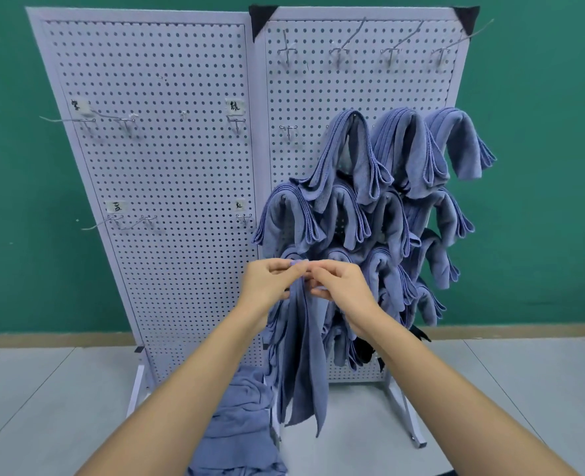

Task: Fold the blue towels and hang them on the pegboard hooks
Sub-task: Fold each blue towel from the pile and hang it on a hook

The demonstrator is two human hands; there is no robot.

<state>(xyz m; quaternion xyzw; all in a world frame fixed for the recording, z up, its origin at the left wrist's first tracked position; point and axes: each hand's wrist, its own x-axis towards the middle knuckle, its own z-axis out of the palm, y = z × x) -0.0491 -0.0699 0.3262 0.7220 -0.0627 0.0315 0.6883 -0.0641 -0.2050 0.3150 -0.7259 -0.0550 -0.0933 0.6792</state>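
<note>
Dangling below the grip [305,275] — blue towel [303,365]

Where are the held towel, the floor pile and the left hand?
held towel [303,359], head view, middle of the hanging cloth.
floor pile [246,431], head view, centre of the heap.
left hand [267,283], head view, back of the hand.

I'm seeing a green wall [541,201], tan skirting [44,338] running along its bottom edge, and grey floor [524,389] spreading below. Paper labels [235,105] are sticking to the left pegboard [167,159]; black caps [260,18] are covering the right one's top corners.
</note>
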